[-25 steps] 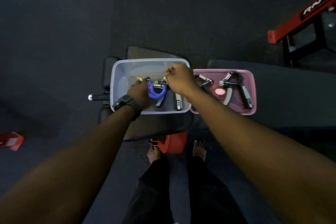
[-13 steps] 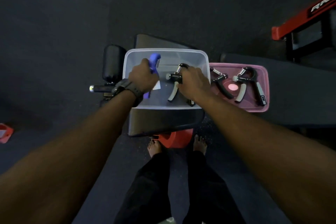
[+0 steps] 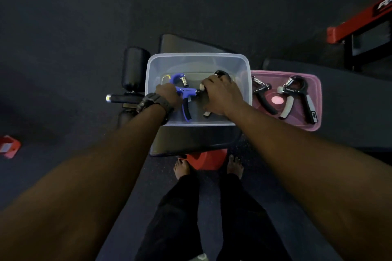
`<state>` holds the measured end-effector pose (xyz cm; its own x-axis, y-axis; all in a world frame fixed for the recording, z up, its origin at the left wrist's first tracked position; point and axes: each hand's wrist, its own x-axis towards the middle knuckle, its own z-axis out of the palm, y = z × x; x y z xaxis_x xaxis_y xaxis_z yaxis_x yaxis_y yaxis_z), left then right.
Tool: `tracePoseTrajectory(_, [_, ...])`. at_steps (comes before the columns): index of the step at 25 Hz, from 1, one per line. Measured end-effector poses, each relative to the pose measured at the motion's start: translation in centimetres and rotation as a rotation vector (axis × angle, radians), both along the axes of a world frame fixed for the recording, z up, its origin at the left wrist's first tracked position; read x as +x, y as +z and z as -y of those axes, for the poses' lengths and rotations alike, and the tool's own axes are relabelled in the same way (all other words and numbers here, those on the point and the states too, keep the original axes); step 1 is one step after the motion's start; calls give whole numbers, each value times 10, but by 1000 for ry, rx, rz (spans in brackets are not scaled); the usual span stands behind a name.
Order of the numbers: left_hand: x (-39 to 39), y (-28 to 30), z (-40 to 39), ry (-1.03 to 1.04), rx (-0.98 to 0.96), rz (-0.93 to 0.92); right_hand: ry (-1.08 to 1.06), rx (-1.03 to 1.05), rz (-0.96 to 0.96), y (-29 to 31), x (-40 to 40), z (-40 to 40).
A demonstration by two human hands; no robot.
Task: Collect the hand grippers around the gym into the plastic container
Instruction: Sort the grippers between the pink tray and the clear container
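A clear plastic container [image 3: 197, 59] sits on a black bench pad. Inside it, my left hand [image 3: 167, 94] holds a blue hand gripper [image 3: 185, 96] low against the container's floor. My right hand [image 3: 220, 94] is curled over a black and white hand gripper [image 3: 220, 74], most of which is hidden under my fingers. To the right, a pink container [image 3: 316, 99] holds two more black hand grippers [image 3: 263, 96] [image 3: 297, 95].
A black roller pad [image 3: 133, 68] and a handle bar [image 3: 121, 98] stick out left of the bench. A red frame [image 3: 358, 21] stands at the far right, a red block [image 3: 203, 160] lies by my bare feet, and a small red object [image 3: 8, 147] lies on the floor at left.
My left hand has brought the blue gripper down from the container's rim to its floor. My right hand has shifted slightly over the black and white gripper.
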<state>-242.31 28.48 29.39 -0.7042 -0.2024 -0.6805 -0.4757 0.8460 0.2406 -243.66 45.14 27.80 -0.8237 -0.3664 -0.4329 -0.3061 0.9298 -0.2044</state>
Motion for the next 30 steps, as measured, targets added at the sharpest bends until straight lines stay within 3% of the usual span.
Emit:
tracePoseTrajectory(2, [5,-3,-8,-121,-115,-117,0,-5,17,1,-2,1])
tracePoseTrajectory(4, [13,-8,-12,-324,-97,-274,12,-16,40,2,-3,0])
tracePoseTrajectory(6, [19,-15,-10,-485,-108,-240,29,-19,44,2,-2,-3])
tracePoseTrajectory(9, [20,-16,-14,-320,-143,-175,75,-50,60,6,3,-8])
tracePoseTrajectory(11, [14,-6,-33,-239,-96,-317,30,-197,44,18,4,-17])
tracePoseTrajectory(14, [-8,32,-96,-18,236,-625,-327,-552,-93,55,-5,-60])
tracePoseTrajectory(16, [-18,60,-148,51,445,-726,-638,-712,-152,77,-11,-107])
tracePoseTrajectory(19, [-19,65,-220,190,740,-565,-949,-750,-61,69,-6,-177])
tracePoseTrajectory(21, [-10,53,-255,366,781,-396,-1029,-697,66,44,9,-206])
tracePoseTrajectory(23, [-1,31,-270,526,741,-314,-1045,-676,171,20,24,-216])
tracePoseTrajectory(26, [15,5,-262,593,511,-344,-1018,-728,220,2,30,-210])
tracePoseTrajectory(30, [27,-16,-260,647,447,-312,-815,-573,239,-11,16,-193])
